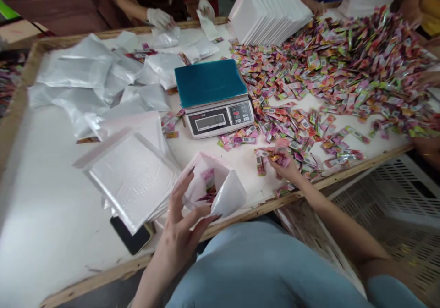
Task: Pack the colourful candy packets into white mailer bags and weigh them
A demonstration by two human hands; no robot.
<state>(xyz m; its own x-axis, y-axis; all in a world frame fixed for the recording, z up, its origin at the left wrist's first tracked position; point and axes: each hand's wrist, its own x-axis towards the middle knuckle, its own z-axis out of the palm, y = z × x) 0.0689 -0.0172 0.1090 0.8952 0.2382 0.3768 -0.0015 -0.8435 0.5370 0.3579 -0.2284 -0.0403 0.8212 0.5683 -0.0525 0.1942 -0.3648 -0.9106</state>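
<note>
My left hand (180,223) grips the edge of a white padded mailer (229,192) near the table's front edge, and its mouth gapes toward me. Inside the mailer lie a few small colourful packets (208,179). To the right, my right hand (288,167) is closed around several small packets (280,151) at the near edge of a loose pile. A digital scale (210,85) with a blue-green top stands just beyond the mailer, nothing on its platform. Left of my left hand is a stack of flat white padded mailers (129,177).
A black phone (132,237) lies partly under the flat mailers. Filled silvery pouches (79,67) cover the far left. A big packet heap (343,65) spreads rightward, beside stacked mailers (268,14). Across the table, a person's gloved hands (161,19) handle a pouch. A plastic crate (388,198) stands at right.
</note>
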